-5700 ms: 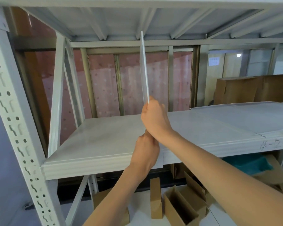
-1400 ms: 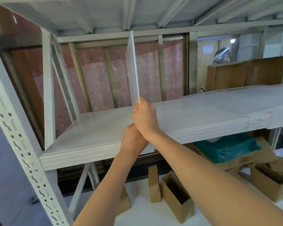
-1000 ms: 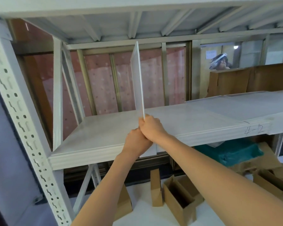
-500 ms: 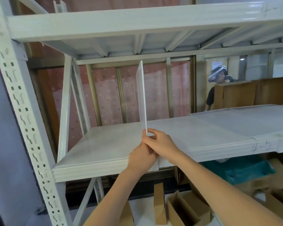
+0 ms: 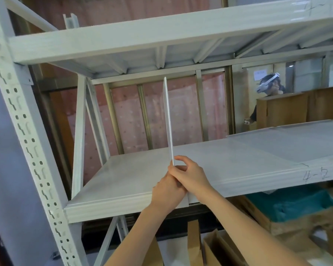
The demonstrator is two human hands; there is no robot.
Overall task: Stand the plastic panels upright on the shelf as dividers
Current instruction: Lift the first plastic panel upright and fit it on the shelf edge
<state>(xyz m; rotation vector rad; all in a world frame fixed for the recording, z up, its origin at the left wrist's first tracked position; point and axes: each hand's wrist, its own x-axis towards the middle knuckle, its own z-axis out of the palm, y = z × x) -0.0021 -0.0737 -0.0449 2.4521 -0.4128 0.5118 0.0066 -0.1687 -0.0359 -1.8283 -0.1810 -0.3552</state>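
Note:
A thin white plastic panel (image 5: pixel 168 120) stands upright and edge-on over the white shelf (image 5: pixel 127 177), its top edge a little below the underside of the upper shelf (image 5: pixel 123 35). My right hand (image 5: pixel 190 174) pinches the panel's lower front edge at the shelf's front. My left hand (image 5: pixel 166 192) is closed just below and to the left, touching the right hand, and covers the panel's bottom corner. More translucent panels (image 5: pixel 288 143) lie flat on the right part of the same shelf.
A perforated white upright (image 5: pixel 27 141) frames the rack on the left, with a diagonal brace (image 5: pixel 79 141) behind. Open cardboard boxes (image 5: pixel 219 250) and a teal bag (image 5: pixel 296 204) lie on the floor below. Another person wearing a headset (image 5: pixel 267 87) stands behind brown cartons (image 5: pixel 296 108) at the back right.
The panel has come down from held high to the shelf surface, and both hands have dropped with it to the shelf's front edge. My view has tilted upward, showing the upper shelf.

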